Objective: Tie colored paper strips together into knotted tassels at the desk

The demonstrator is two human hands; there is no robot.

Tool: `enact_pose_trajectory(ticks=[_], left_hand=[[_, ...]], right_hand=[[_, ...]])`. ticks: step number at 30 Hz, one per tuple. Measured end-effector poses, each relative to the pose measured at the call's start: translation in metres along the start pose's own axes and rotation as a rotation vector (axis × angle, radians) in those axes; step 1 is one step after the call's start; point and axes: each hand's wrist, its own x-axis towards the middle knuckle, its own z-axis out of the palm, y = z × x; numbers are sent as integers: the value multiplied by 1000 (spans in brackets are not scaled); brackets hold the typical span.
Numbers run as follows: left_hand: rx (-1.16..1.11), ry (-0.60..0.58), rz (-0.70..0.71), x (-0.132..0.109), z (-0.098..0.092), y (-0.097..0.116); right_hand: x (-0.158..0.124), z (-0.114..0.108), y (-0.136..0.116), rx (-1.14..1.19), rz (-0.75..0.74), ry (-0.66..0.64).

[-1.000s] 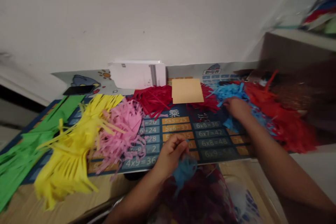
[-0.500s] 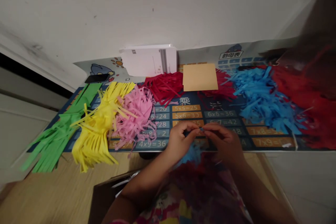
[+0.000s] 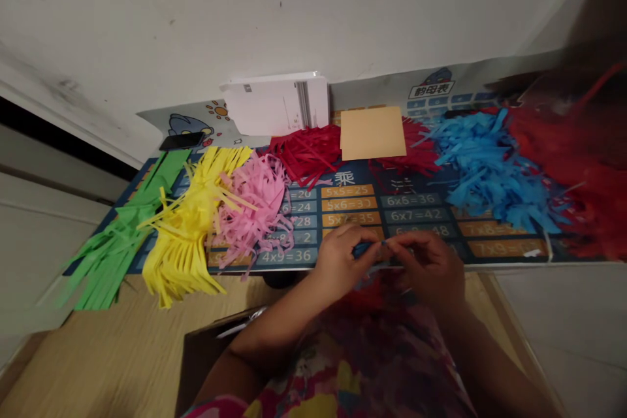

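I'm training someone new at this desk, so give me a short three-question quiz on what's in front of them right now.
1. Which colour of paper strips lies between the yellow paper strips and the dark red paper strips?
2. True or false: the black phone lies to the left of the stack of white papers.
3. What is at the fingertips of the left hand and right hand?
A. A yellow strip
B. A small blue paper piece
C. A green strip

Key: 1. Pink strips. 2. True. 3. B.
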Motion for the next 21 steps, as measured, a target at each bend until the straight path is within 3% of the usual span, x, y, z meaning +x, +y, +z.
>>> enact_pose_trajectory(ticks=[4,10,14,16,21], left_hand=[[-7,-2,-13,0,2,2],[-176,-121,-18,3,-8,1],[-187,-114,-138,1,-9,0],[-209,-116,-201,-1,-8,-2],[-272,-130,-184,1,-7,-8]], right_hand=[[0,-2,1,-30,-28,-24],[3,-2,1,45,-4,-87],[7,-2,-2,-16,-66,-124],[9,-4,0,-5,-27,-150],[17,-11,7,53,-4,-204]])
